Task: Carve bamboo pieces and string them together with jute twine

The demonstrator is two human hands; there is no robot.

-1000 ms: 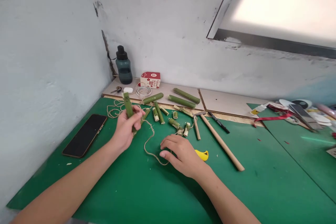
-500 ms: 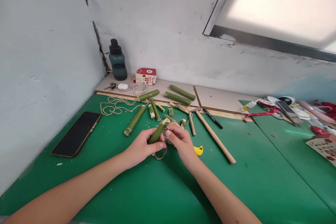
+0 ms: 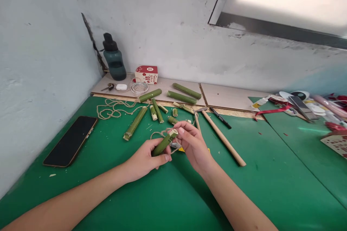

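My left hand (image 3: 148, 158) is closed round a short green bamboo tube (image 3: 164, 143), held tilted with its cut end up and to the right. My right hand (image 3: 191, 142) pinches a brown twine (image 3: 159, 134) right at that cut end; the twine loops off to the left above the tube. Both hands hover just over the green mat (image 3: 168, 202). A longer bamboo piece (image 3: 135, 123) lies on the mat to the left, and several more pieces (image 3: 157, 110) lie beyond the hands.
A black phone (image 3: 69, 140) lies at the left. A wooden-handled hammer (image 3: 222, 138) lies to the right of my hands, with a black pen (image 3: 220, 117) beyond. A dark bottle (image 3: 114, 59), red box (image 3: 146, 74) and loose twine pile (image 3: 111, 108) are at the back; clutter at far right (image 3: 300, 106).
My left hand brought the bamboo tube down from the back left to the middle. My right hand left the mat, picked up the twine and met the tube's end.
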